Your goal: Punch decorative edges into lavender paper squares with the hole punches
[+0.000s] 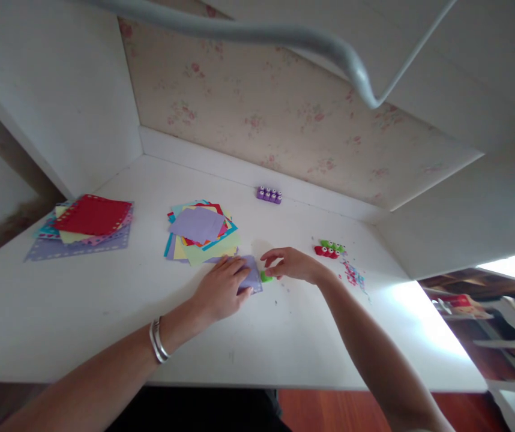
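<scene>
A small purple paper (251, 275) with punched marks along its edge lies on the white table under the fingers of my left hand (222, 288). Those fingers are spread and press on the sheet. At the paper's right edge is a small green punch (265, 276), and the fingertips of my right hand (284, 264) are at it, thumb and fingers curved around its top. Just beyond my left hand, a stack of coloured papers (198, 224) has a plain purple sheet on top.
Punched sheets (93, 216) are piled at the left, red on top. Purple punches (269, 194) stand near the back board. Red punches (327, 252) and green punches (332, 245) sit at the right, beside paper bits (353, 275). A grey tube (257, 31) crosses overhead.
</scene>
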A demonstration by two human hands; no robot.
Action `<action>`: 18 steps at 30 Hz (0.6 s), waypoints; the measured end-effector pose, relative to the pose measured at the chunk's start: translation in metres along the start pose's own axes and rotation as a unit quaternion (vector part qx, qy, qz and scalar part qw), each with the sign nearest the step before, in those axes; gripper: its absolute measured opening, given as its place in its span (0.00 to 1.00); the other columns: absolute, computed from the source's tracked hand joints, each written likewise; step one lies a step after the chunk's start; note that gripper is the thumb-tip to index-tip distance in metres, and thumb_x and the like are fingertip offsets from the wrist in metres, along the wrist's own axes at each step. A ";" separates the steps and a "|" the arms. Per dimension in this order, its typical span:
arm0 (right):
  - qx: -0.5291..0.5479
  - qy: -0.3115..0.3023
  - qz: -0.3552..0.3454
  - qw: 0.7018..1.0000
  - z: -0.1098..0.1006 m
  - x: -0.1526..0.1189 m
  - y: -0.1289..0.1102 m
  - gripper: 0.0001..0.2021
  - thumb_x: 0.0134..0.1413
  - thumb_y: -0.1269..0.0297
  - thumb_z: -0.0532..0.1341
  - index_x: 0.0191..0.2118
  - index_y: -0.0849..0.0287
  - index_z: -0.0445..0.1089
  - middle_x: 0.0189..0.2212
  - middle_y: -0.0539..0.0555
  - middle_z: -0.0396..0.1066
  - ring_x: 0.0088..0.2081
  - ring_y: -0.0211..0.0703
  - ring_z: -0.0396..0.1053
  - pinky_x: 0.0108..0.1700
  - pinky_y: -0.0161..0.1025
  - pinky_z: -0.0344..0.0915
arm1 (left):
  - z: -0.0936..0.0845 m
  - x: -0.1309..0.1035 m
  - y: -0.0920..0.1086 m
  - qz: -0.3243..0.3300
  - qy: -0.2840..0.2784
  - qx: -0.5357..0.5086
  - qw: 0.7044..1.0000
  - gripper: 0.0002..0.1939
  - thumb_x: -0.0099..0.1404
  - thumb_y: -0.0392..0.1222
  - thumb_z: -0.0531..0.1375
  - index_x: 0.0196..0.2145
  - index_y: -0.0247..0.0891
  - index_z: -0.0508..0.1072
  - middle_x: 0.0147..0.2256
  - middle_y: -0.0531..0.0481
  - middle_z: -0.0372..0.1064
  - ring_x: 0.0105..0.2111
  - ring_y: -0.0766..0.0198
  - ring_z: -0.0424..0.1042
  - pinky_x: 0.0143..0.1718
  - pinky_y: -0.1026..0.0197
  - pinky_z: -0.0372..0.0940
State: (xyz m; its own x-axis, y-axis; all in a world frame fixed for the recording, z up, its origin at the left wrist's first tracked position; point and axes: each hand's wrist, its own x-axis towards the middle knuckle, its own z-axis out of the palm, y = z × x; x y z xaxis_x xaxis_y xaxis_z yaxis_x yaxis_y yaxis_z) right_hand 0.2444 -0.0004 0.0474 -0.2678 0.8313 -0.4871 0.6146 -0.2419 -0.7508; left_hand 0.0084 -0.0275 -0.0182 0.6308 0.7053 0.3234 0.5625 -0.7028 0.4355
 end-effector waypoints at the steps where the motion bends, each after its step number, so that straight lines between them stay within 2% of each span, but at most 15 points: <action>1: -0.012 0.006 0.002 1.000 -0.003 -0.005 0.003 0.18 0.45 0.60 0.70 0.45 0.56 0.75 0.39 0.53 0.75 0.28 0.35 0.71 0.31 0.34 0.69 | 0.000 0.000 0.000 0.000 0.003 0.000 1.000 0.18 0.65 0.45 0.59 0.52 0.39 0.71 0.56 0.41 0.66 0.58 0.51 0.63 0.64 0.44 0.51; 4: -0.056 0.048 0.010 0.997 -0.010 -0.022 0.011 0.16 0.49 0.56 0.67 0.44 0.56 0.77 0.35 0.54 0.77 0.27 0.38 0.72 0.28 0.34 0.67 | 0.001 0.000 0.000 0.002 0.010 -0.007 1.000 0.18 0.65 0.44 0.60 0.52 0.40 0.71 0.57 0.41 0.66 0.58 0.51 0.63 0.63 0.42 0.52; 7: -0.119 0.135 0.000 0.984 -0.007 -0.037 0.012 0.16 0.57 0.51 0.60 0.43 0.55 0.77 0.26 0.53 0.76 0.26 0.41 0.72 0.28 0.36 0.66 | 0.000 0.000 0.001 0.004 0.010 -0.013 1.000 0.18 0.65 0.44 0.59 0.52 0.39 0.71 0.57 0.40 0.66 0.58 0.50 0.63 0.63 0.42 0.53; 10: -0.195 0.202 -0.049 0.959 0.007 -0.045 0.013 0.14 0.57 0.51 0.60 0.41 0.53 0.77 0.31 0.54 0.78 0.29 0.42 0.73 0.32 0.38 0.67 | -0.002 0.000 0.003 0.004 0.007 -0.008 1.000 0.17 0.67 0.44 0.58 0.52 0.40 0.71 0.57 0.41 0.66 0.59 0.51 0.63 0.64 0.43 0.52; 12: -0.234 0.216 -0.083 0.944 0.019 -0.048 0.014 0.11 0.57 0.54 0.62 0.39 0.52 0.78 0.35 0.53 0.78 0.32 0.43 0.73 0.36 0.40 0.67 | -0.003 0.001 0.003 0.000 0.011 0.005 1.000 0.16 0.67 0.46 0.57 0.51 0.40 0.71 0.57 0.43 0.66 0.59 0.52 0.62 0.64 0.44 0.52; 14: -0.254 0.218 -0.097 0.937 0.028 -0.049 0.017 0.09 0.57 0.59 0.61 0.37 0.52 0.79 0.36 0.53 0.78 0.34 0.44 0.74 0.39 0.41 0.67 | -0.005 0.002 0.001 -0.007 0.019 0.027 0.999 0.15 0.68 0.45 0.56 0.50 0.40 0.72 0.56 0.43 0.66 0.59 0.52 0.62 0.63 0.45 0.53; 18: -0.217 0.212 -0.091 0.949 0.026 -0.052 0.022 0.09 0.58 0.63 0.59 0.36 0.50 0.79 0.36 0.51 0.79 0.36 0.45 0.75 0.38 0.40 0.68 | -0.011 0.007 -0.006 -0.033 0.034 0.087 0.995 0.15 0.69 0.43 0.54 0.50 0.38 0.72 0.54 0.41 0.67 0.55 0.50 0.64 0.57 0.46 0.59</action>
State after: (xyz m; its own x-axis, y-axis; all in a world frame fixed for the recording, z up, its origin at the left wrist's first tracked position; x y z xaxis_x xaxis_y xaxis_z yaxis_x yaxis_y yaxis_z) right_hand 0.2520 -0.0623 0.0448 -0.1324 0.9883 -0.0755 0.8588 0.0763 -0.5065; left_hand 0.0032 -0.0174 -0.0095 0.5559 0.7505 0.3574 0.6891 -0.6566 0.3067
